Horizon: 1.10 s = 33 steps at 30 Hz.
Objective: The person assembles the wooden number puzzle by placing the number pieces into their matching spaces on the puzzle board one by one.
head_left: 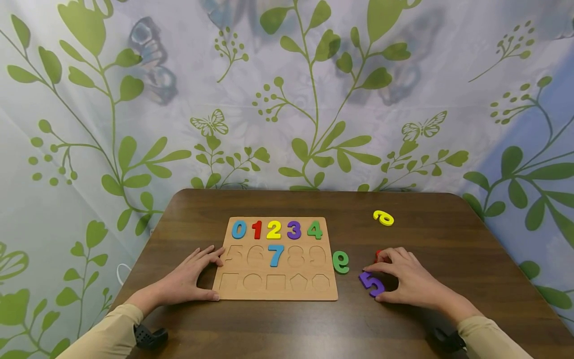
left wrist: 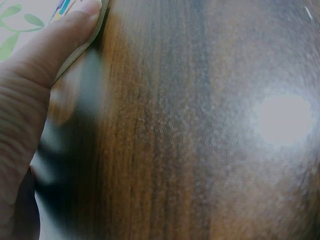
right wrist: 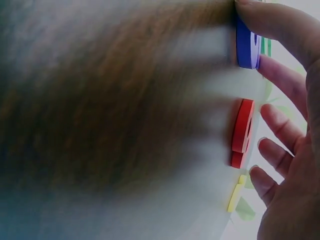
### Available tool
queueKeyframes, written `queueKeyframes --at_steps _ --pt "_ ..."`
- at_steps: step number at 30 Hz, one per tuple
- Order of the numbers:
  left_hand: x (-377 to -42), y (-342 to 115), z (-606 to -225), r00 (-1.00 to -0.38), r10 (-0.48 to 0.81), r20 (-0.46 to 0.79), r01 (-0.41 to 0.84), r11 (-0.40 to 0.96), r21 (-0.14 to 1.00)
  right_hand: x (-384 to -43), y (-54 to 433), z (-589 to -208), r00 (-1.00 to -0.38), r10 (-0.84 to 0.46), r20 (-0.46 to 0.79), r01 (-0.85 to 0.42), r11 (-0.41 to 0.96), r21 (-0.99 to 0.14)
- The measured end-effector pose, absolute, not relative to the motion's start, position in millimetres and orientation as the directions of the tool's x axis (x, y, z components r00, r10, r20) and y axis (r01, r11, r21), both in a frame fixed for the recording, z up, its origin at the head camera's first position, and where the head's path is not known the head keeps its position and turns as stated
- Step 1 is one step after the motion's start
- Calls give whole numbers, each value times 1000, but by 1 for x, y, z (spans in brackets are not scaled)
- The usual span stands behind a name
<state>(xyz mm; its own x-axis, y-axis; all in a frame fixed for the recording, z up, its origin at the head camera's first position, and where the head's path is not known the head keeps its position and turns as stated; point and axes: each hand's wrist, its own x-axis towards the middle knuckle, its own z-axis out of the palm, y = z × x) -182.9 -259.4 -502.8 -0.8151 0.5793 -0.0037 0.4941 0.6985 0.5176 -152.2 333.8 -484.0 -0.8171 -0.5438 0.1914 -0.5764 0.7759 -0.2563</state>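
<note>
My right hand [head_left: 410, 279] pinches a purple number 5 [head_left: 371, 284] between thumb and index finger, to the right of the board. In the right wrist view the thumb and index fingertip are at opposite sides of the purple 5 [right wrist: 245, 47], with the other fingers spread. A red number [right wrist: 242, 125] lies just beyond, mostly hidden by that hand in the head view. At the left edge of a wooden number board [head_left: 287, 294] rests my left hand [head_left: 186, 279], its thumb [left wrist: 75, 25] along the near left corner and fingertips on the upper edge area.
Number pieces 0 to 4 fill the board's top row, and a blue 7 [head_left: 275, 255] sits in the middle row among bare slots. A green 9-shaped piece [head_left: 341, 262] lies by the board's right edge. Farther back lies a yellow number [head_left: 383, 218]. A patterned curtain [head_left: 287, 99] hangs behind the table.
</note>
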Motion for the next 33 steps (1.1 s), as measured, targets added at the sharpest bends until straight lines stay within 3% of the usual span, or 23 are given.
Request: queueKeyframes --at_steps 11,20,33 --pt "-183 -259 -502 -813 582 -3 496 695 520 -141 341 -492 -869 -437 234 -490 826 -278" --pt "-183 -259 -502 -813 582 -2 494 693 525 -127 351 -500 -930 -337 147 -367 826 -428" --pt "-183 -259 -502 -815 580 6 494 689 531 -121 350 -502 -934 -317 165 -357 811 -462"
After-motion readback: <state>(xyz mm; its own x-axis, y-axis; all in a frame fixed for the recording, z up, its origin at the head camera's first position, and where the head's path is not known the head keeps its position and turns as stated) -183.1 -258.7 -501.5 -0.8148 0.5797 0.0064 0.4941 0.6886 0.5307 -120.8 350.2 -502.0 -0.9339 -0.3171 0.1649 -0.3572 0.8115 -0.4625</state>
